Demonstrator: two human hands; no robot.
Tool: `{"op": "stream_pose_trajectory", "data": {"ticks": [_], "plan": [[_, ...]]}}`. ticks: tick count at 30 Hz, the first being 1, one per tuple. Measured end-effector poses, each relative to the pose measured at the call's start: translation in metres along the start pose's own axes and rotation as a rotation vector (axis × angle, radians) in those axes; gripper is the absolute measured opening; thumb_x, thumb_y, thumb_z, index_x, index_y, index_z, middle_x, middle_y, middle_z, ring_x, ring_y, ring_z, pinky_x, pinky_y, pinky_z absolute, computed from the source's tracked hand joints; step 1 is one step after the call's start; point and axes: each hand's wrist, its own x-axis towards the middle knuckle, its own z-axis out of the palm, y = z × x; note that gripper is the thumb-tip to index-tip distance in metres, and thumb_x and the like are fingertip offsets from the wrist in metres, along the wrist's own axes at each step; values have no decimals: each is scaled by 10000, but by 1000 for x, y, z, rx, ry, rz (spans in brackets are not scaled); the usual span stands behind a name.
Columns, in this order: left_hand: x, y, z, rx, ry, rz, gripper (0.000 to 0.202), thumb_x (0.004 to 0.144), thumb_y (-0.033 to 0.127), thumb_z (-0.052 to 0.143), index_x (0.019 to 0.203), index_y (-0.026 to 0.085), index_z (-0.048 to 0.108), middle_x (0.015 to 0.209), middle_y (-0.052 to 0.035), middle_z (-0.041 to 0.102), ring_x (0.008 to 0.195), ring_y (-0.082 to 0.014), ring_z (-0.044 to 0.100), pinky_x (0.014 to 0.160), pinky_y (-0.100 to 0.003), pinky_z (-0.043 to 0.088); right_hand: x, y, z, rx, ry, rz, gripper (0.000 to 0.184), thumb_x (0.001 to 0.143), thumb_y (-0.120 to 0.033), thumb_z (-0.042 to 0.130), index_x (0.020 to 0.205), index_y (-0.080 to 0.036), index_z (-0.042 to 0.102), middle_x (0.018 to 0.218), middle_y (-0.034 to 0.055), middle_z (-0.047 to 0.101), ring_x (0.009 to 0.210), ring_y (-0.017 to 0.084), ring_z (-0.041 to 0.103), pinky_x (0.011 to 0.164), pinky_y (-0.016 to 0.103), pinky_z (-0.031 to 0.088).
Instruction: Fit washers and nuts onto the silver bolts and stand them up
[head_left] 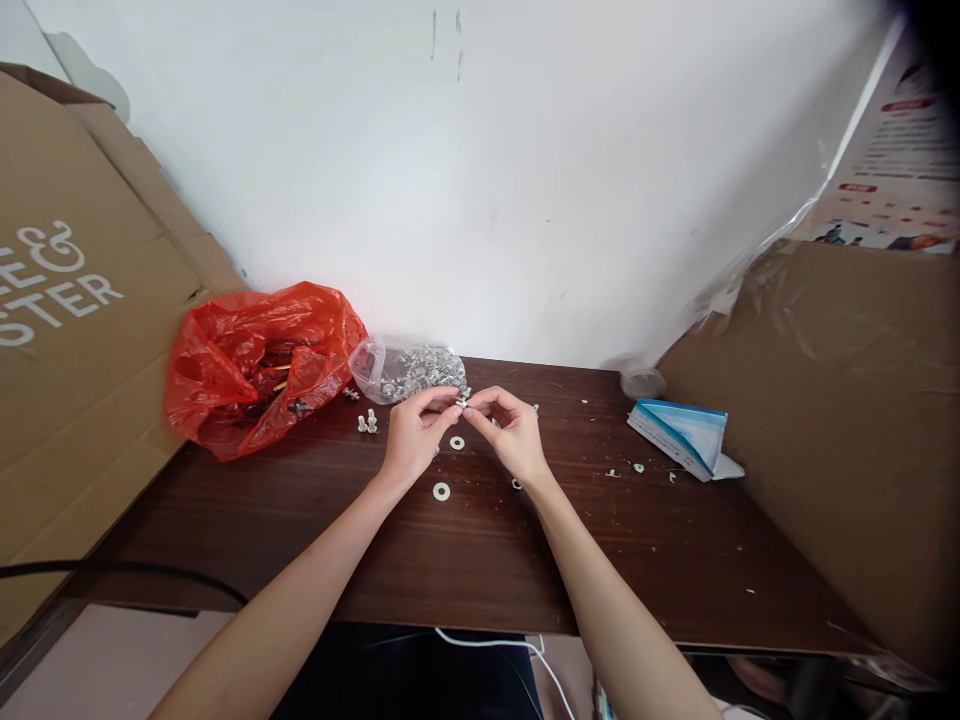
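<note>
Above the middle of the table, my left hand (412, 428) and my right hand (512, 432) meet at the fingertips. Both pinch a small metal bolt (463, 399), whose details are mostly covered by the fingers. Below the hands lie two flat washers, a smaller washer (457, 437) and a larger washer (441, 485). A nut (517, 485) sits partly hidden by my right wrist. To the left of my left hand, two bolts (367, 423) stand side by side. Just behind the hands is a clear plastic container (367, 368) full of small metal fasteners.
A red plastic bag (217, 340) with dark bits inside stands at the left, by a cardboard box (82, 400). On the right are a blue-and-white packet (679, 440), a clear round lid (642, 381), small scraps and another cardboard panel (847, 400). A white wall (525, 200) closes the back.
</note>
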Motion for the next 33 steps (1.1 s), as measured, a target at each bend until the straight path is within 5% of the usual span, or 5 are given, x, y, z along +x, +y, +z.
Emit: {"op": "stream_pose_trajectory", "data": {"ticks": [3, 12, 19, 29, 33], "plan": [[-1, 2, 1, -2, -18, 70, 245, 766, 222, 658, 995, 140, 687, 965, -75, 684, 844, -158, 665, 786, -282, 574, 0, -1, 0, 1, -10, -4, 137, 751, -301, 688, 797, -180, 644, 808, 27, 649, 740, 139, 606, 739, 293, 519], [-1, 8, 2, -51, -27, 91, 122, 750, 198, 656, 850, 135, 682, 773, -25, 637, 598, -94, 602, 586, -212, 541, 0, -2, 0, 118, -9, 58, 135, 723, -287, 719, 791, -189, 656, 794, 15, 643, 734, 129, 588, 706, 275, 492], [1, 8, 3, -117, -72, 29, 122, 723, 193, 674, 831, 139, 696, 752, -16, 635, 548, -86, 569, 532, -207, 492, 3, 0, -5, 397, -58, 258, 329, 755, -338, 696, 1065, -237, 650, 697, -15, 591, 626, 99, 539, 531, 219, 381], [1, 8, 2, -139, -107, -23, 152, 707, 208, 691, 837, 150, 744, 639, -11, 659, 511, -89, 557, 533, -211, 465, 5, -3, -13, 249, -127, 343, 300, 724, -417, 712, 894, -172, 679, 650, -6, 563, 570, 77, 450, 486, 209, 274], [1, 8, 0, -101, -104, -29, 191, 718, 241, 693, 879, 159, 755, 583, -9, 646, 511, -99, 555, 524, -209, 450, 4, 0, -12, 50, -145, 257, 359, 799, -518, 608, 741, -165, 589, 577, -23, 530, 513, 72, 395, 502, 221, 296]]}}
